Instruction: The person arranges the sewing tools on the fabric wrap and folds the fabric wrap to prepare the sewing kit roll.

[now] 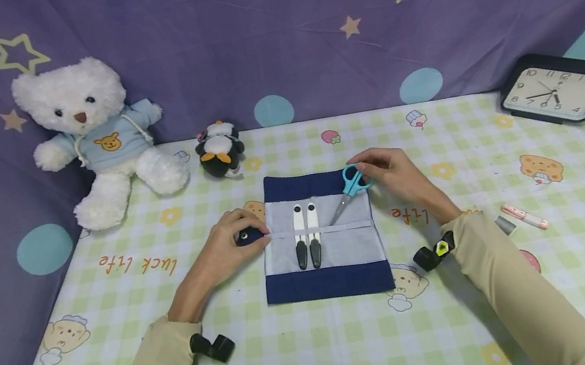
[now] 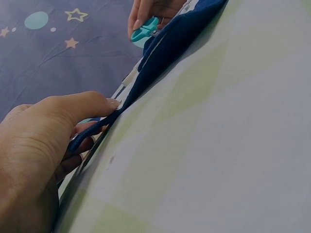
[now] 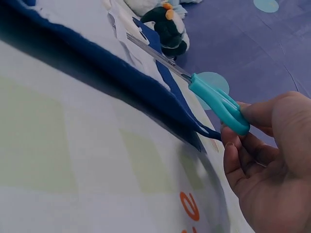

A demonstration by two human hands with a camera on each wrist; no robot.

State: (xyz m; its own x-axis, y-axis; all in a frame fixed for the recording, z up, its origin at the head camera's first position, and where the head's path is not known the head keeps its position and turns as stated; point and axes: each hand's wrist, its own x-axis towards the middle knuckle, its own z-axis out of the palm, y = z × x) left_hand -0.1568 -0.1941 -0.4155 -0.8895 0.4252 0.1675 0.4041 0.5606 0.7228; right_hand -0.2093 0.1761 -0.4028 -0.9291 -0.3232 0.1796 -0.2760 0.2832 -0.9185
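Observation:
An unfolded navy cloth pouch (image 1: 329, 283) with a pale grey lining lies in the middle of the table. Two slim white tools with black ends (image 1: 301, 233) sit side by side under its elastic band (image 1: 346, 226). At the pouch's left edge my left hand (image 1: 227, 245) pinches a navy strap (image 2: 87, 132) between thumb and fingers. My right hand (image 1: 392, 172) grips the turquoise handles of a pair of scissors (image 1: 352, 182) at the upper right of the pouch. Their metal blades slant down-left, with the tip at the band. The pouch's corner touches the right fingers in the right wrist view.
A white teddy bear (image 1: 110, 135) and a penguin toy (image 1: 220, 149) sit at the back left. A black-framed clock (image 1: 561, 87) stands back right. Right of the right forearm lie a pink-and-white tube (image 1: 525, 216) and a small grey piece (image 1: 505, 225).

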